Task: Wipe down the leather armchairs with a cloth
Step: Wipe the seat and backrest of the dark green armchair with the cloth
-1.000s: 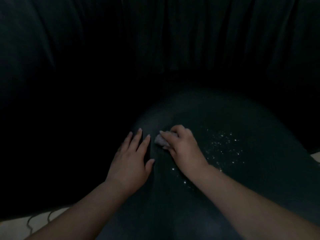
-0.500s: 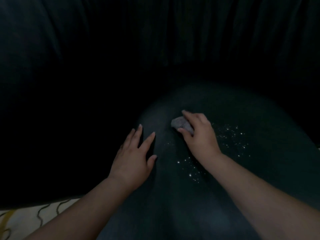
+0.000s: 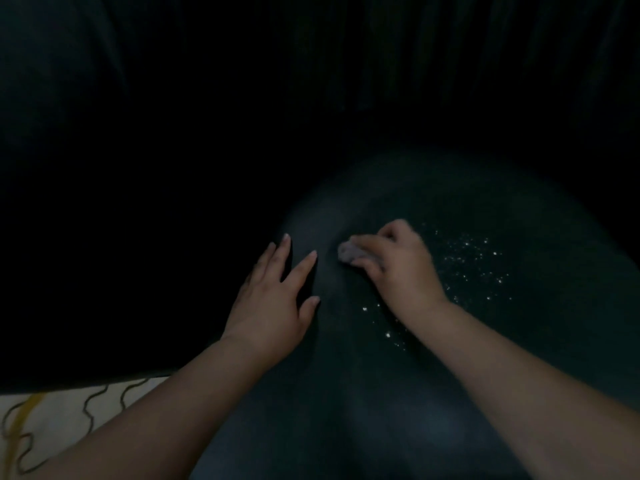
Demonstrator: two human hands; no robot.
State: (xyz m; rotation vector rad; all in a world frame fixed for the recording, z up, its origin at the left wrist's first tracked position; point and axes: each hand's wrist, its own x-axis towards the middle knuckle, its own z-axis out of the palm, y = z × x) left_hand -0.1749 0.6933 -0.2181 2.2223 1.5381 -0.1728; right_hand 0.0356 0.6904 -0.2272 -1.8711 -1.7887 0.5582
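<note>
At far left a patterned floor point(image 3: 69, 417) shows beneath the dark armchair point(image 3: 346, 393). The left hand point(image 3: 273, 303) rests flat on the leather, fingers spread and holding nothing. Just beside it, the right hand point(image 3: 398, 268) curls round a small pale cloth point(image 3: 349, 252) pressed to the surface. Further right, glinting specks point(image 3: 467, 265) remain, so this patch looks only partly wiped; the rest is too dark to judge.
</note>
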